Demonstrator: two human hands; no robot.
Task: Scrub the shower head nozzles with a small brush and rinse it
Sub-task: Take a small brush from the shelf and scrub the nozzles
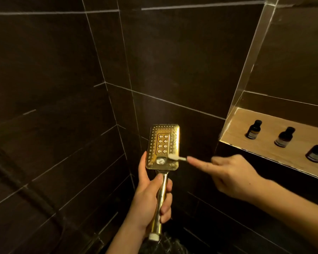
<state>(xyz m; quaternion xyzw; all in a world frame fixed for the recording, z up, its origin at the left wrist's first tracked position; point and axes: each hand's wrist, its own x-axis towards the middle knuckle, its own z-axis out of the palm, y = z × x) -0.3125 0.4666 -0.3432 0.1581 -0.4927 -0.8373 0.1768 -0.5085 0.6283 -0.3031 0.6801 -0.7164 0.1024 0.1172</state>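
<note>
Gold shower head (162, 145) face up in my left hand (151, 197), small brush (176, 158) working its lower edge.

My left fingers (166, 208) are wrapped shut around the gold handle, holding the head upright in front of the dark tiled wall (62, 70), nozzles toward me. My right hand (231, 175) comes in from 3 o'clock, fingers closed on the brush with the index finger stretched along its stem; the white bristles touch the face at about 5 o'clock, just beside the round button (161, 160). I judge this to be the scrubbing step, with rinsing not yet begun. Next the bristles need to travel up over the nozzle rows toward 12 o'clock. Three dark bottles (285, 137) stand on the lit shelf (233, 125) at 3 o'clock.
</note>
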